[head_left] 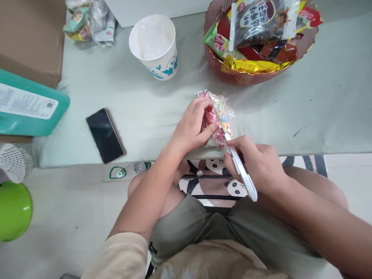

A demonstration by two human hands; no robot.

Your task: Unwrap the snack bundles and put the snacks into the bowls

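A clear plastic packet (213, 128) with red and multicoloured wrapped pieces, perhaps candies, lies on the cloth-covered table near its front edge. My left hand (193, 124) grips the packet from the left, fingers over its top and thumb across its middle. In my right hand (258, 162) is a white utility knife (242, 170), held slanting up and to the left. The tip of the knife touches the packet near my left thumb. How far the blade is out, and whether the film is cut, I cannot tell.
Behind the packet stand a paper cup (162, 66) and a reddish glass bowl (247, 79) full of snack packs. A phone (106, 135) lies to the left, by a green container (49, 112). Crumpled wrappers (93, 23) lie at the back left. A green bin (14, 211) is on the floor.
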